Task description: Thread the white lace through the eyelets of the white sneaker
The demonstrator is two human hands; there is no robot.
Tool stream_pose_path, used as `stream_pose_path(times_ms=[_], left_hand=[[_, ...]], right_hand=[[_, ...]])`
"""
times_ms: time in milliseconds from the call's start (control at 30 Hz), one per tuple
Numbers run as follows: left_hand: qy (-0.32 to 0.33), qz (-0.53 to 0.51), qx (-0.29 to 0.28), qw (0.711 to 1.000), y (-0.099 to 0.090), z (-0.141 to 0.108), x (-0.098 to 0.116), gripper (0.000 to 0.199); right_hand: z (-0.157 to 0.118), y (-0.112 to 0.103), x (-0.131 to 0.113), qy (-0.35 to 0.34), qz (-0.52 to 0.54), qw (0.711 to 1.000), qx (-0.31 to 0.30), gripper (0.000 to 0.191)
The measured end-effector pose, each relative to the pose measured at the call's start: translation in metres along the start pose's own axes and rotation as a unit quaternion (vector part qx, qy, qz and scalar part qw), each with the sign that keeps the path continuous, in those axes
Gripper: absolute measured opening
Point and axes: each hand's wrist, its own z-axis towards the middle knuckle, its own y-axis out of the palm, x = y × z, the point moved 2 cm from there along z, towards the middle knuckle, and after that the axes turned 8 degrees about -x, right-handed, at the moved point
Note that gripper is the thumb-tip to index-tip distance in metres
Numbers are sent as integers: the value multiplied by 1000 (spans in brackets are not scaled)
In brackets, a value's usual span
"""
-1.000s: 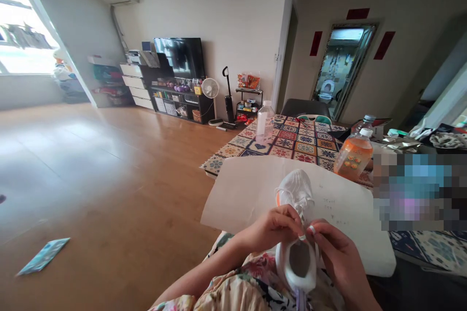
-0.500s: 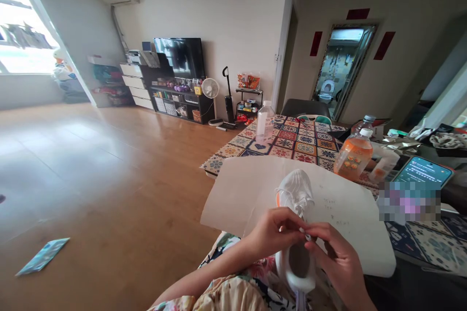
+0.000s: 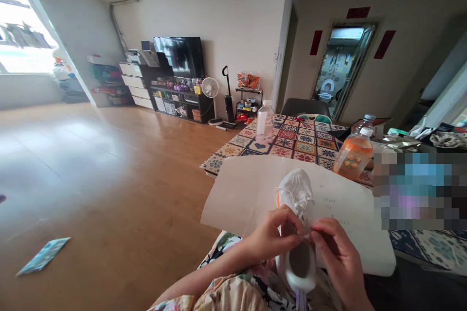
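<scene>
Fingers of both hands meet over the top of a small white shoe [image 3: 296,233] that lies on the person's lap at the near edge of the table, toe pointing away and heel opening toward the camera. The left hand [image 3: 272,235] and the right hand [image 3: 337,248] are each closed to a pinch on the white lace [image 3: 305,230] just above the shoe's mouth, thumb and forefinger tips nearly touching one another across it; how much lace each holds is too small to tell. Compared with a second ago, the hands have drawn closer together and a little farther up the shoe, so the pinch now sits over the tongue rather than at the rim of the opening, and the right-hand fingers curl in more tightly. The shoe itself has not shifted. That reads as lace work at the upper eyelets going on in small pulls, by my judgement. Under the shoe's far half lies a white sheet of paper [image 3: 248,189] on a patterned tablecloth [image 3: 292,143]. Farther right stands an orange drink bottle [image 3: 353,155], and a clear bottle [image 3: 264,121] stands at the far left of the table.
</scene>
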Motion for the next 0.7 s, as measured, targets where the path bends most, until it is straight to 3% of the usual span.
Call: stream_pose_path(times_ms=[100, 233, 367, 533, 700], left_hand=[[3, -1, 9, 1000, 0, -1, -3, 21], [16, 1, 10, 1000, -1, -1, -3, 27], [35, 5, 3, 999, -2, 1, 1, 32], [44, -2, 4, 999, -3, 3, 3, 37], [37, -16, 13, 999, -4, 4, 2, 41]], right_hand=[[1, -2, -3, -32, -63, 996, -50, 13], [2, -3, -5, -32, -81, 994, -69, 12], [0, 0, -1, 17, -29, 996, -87, 11], [-8, 4, 7, 96, 85, 991, -48, 21], [-11, 10, 8, 124, 153, 977, -78, 28]])
